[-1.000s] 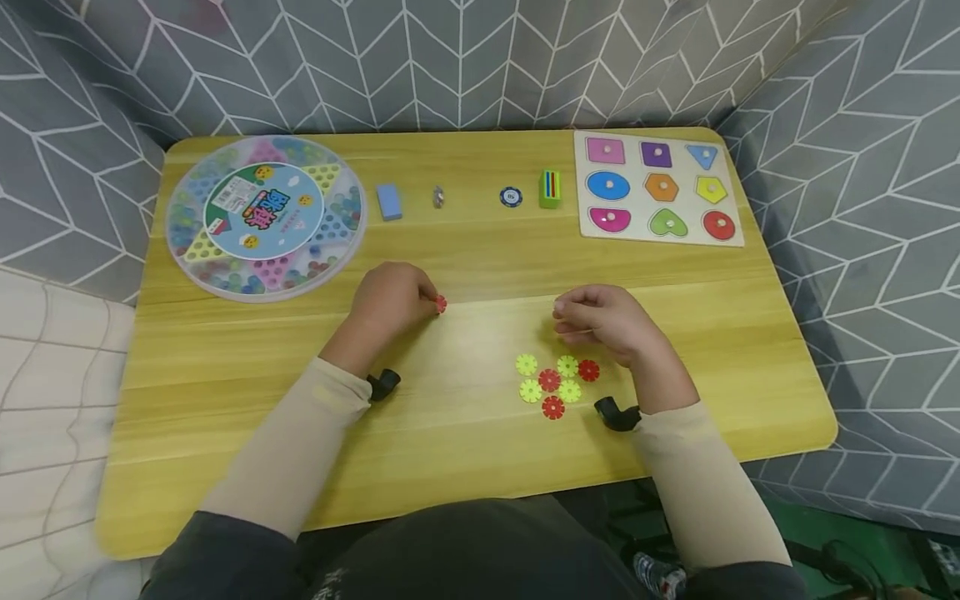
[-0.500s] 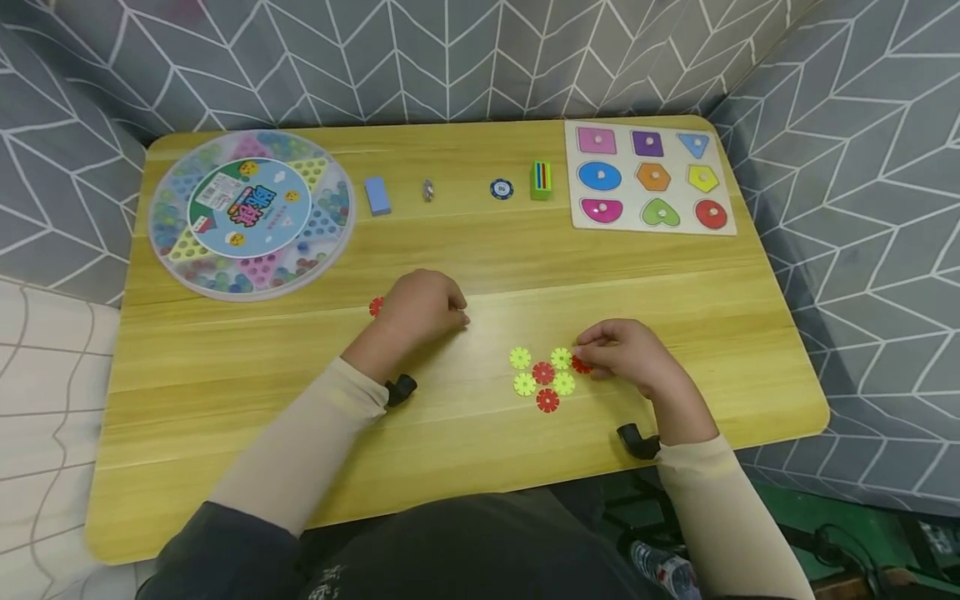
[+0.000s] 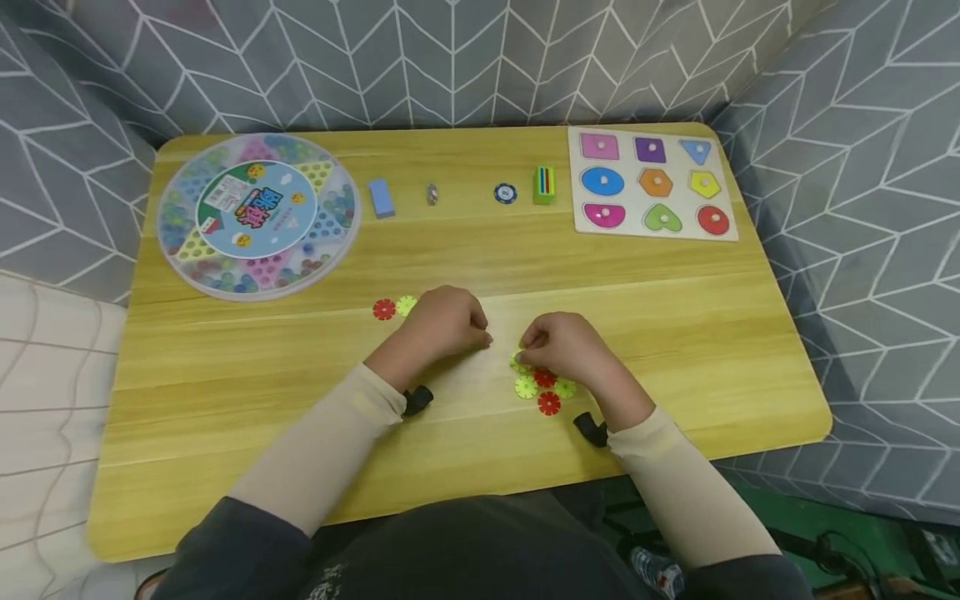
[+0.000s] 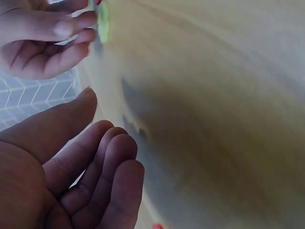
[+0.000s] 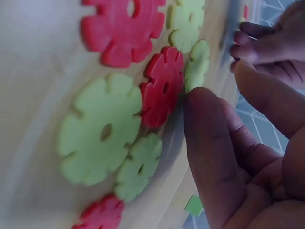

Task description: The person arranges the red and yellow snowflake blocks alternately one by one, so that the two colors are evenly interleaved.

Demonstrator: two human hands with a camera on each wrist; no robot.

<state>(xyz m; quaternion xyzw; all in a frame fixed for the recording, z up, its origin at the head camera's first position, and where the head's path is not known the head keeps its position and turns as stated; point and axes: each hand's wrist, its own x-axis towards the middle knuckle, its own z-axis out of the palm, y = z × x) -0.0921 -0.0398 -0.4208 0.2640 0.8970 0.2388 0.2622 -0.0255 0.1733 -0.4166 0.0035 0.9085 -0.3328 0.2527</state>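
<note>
My left hand (image 3: pixel 446 321) hovers over the middle of the table, fingers loosely bent and apart, nothing between them in the left wrist view. Behind it lie a red snowflake disc (image 3: pixel 384 309) and a yellow-green snowflake disc (image 3: pixel 407 305), the latter partly covered by the hand. To the right, my right hand (image 3: pixel 566 346) is over a cluster of red and yellow-green notched discs. One of its fingertips is right at a yellow-green disc (image 5: pixel 197 64) on the cluster's left side; thumb and finger stand apart. The hand hides part of the cluster in the head view.
Along the back stand a round marble game board (image 3: pixel 258 283), a blue block (image 3: pixel 381 198), a small metallic item (image 3: pixel 432 194), a poker chip (image 3: pixel 506 193), a green box of coloured sticks (image 3: pixel 543 185) and a shape puzzle board (image 3: pixel 630 221). Patterned walls border the table.
My left hand has let go of a red disc and moved right, uncovering a red and a yellow-green disc. My right hand has come down to the cluster, then shifted left across it.
</note>
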